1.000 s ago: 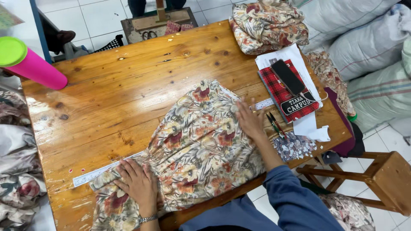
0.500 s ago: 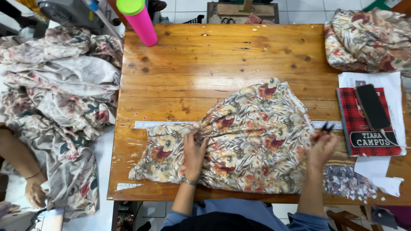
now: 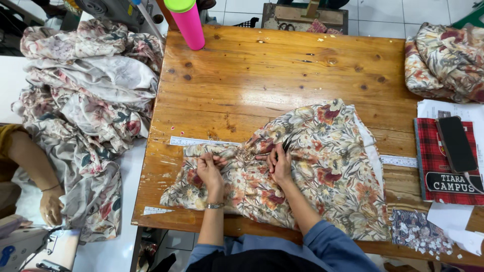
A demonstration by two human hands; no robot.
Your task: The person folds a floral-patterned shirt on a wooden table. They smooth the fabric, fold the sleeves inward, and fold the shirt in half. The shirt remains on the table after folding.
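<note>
A floral garment (image 3: 322, 166) lies spread on the wooden table (image 3: 282, 75). My left hand (image 3: 209, 168) pinches a gathered part of the fabric near its left end. My right hand (image 3: 279, 160) rests on the cloth just to the right, gripping small dark thread snips (image 3: 286, 145) whose tips point up and away. The two hands are close together over the gathered seam. A white ruler (image 3: 201, 142) runs under the garment along the table.
A pink tumbler with a green lid (image 3: 187, 22) stands at the table's far left. More floral cloth (image 3: 80, 106) is heaped to the left, another bundle (image 3: 446, 60) at far right. A red plaid notebook (image 3: 443, 161) with a phone (image 3: 456, 144) lies right. Another person's arm (image 3: 38, 176) is at left.
My right hand has come from the garment's right edge to its middle with the snips. My left hand slid a little left along the gathers. The view shifted slightly.
</note>
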